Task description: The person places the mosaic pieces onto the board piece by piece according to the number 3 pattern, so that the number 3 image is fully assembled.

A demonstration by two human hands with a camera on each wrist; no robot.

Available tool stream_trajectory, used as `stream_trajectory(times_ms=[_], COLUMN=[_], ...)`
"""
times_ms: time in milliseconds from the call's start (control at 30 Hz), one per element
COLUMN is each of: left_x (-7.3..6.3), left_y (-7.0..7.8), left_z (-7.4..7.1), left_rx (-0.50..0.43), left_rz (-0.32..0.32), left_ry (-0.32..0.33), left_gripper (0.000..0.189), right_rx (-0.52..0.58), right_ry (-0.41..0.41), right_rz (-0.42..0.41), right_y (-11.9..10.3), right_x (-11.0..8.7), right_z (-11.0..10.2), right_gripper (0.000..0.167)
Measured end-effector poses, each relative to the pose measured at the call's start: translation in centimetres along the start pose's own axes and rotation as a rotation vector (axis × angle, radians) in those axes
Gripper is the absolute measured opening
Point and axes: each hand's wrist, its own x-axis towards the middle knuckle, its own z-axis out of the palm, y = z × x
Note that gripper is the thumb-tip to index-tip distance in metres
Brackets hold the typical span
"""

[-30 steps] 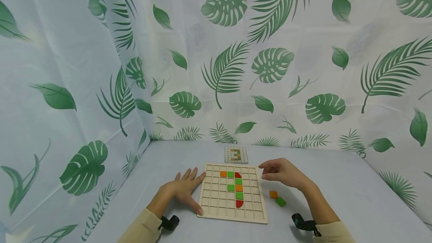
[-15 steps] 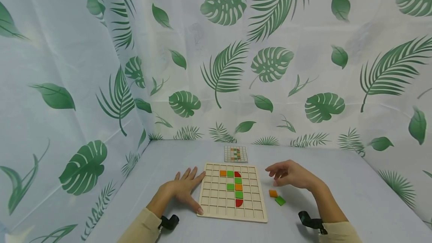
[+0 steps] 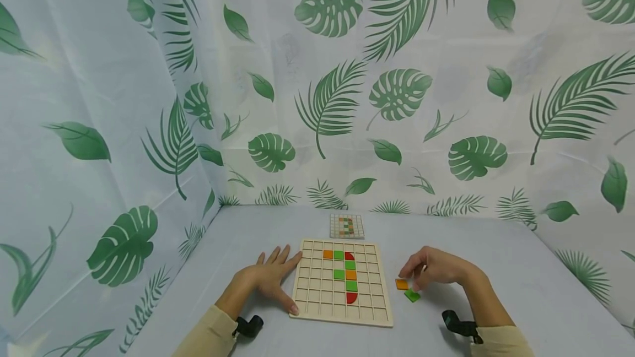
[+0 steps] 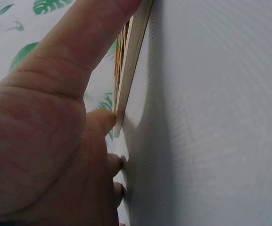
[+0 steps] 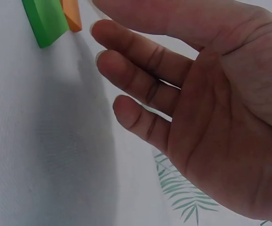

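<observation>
A pale wooden grid board [image 3: 317, 296] lies flat on the table, with orange, green and red tiles in some of its cells. My left hand [image 3: 268, 280] rests at its left edge, fingers spread, thumb at the near corner; the left wrist view shows the thumb along the board's side. Right of the board, my right hand [image 3: 439, 266] is low over two loose square tiles, one orange [image 3: 401, 284] and one green [image 3: 411, 295]. Its index finger and thumb are bent and apart, the thumb close by the green tile. In the right wrist view its other fingers are loosely curved, holding nothing.
A small pattern card [image 3: 346, 226], printed with a grid and coloured squares, lies behind the board. The white table [image 3: 278, 222] backs onto a leaf-printed curtain [image 3: 397, 147], which also hangs on the left.
My right hand has moved away from the board's right edge, toward me, and down to the loose orange and green tiles. The left hand and the board have stayed in place.
</observation>
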Motion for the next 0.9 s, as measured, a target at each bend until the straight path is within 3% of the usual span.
stream_trajectory(times_ms=[267, 900], left_x=[0.0, -0.1], left_y=[0.0, 0.2], left_z=[0.0, -0.2], left_rx=[-0.001, 0.006], left_rz=[-0.004, 0.001], left_ry=[0.001, 0.002], left_gripper=[0.136, 0.136], right_rx=[0.088, 0.047], right_ry=[-0.047, -0.052], right_rz=[0.036, 0.126], right_y=[0.0, -0.2], right_x=[0.2, 0.7], right_z=[0.4, 1.3], right_gripper=[0.026, 0.028])
